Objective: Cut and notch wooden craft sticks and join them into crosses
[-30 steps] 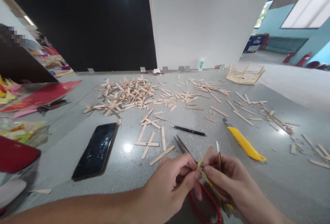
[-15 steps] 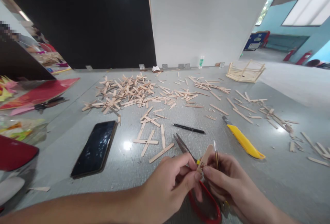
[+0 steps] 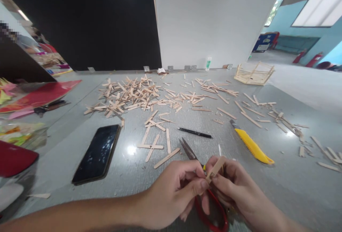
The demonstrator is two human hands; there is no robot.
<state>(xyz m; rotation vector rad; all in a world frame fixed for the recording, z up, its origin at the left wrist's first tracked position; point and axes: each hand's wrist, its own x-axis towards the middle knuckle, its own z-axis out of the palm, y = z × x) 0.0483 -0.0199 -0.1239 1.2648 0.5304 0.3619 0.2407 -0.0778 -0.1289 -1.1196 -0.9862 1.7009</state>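
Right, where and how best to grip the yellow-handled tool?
Probably mid-length on the yellow handle, pinched across its width from above and the near right: it lies flat, the handle slanting that way, with the narrow grey tip pointing away.

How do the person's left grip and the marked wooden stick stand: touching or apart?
Touching. The head view shows it: thumb and fingers of the left grip pinch the lower end of the wooden stick.

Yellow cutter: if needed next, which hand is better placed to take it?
Probably the right hand: the yellow cutter lies nearer to it than to the left hand. Both hands are at the wooden stick, though.
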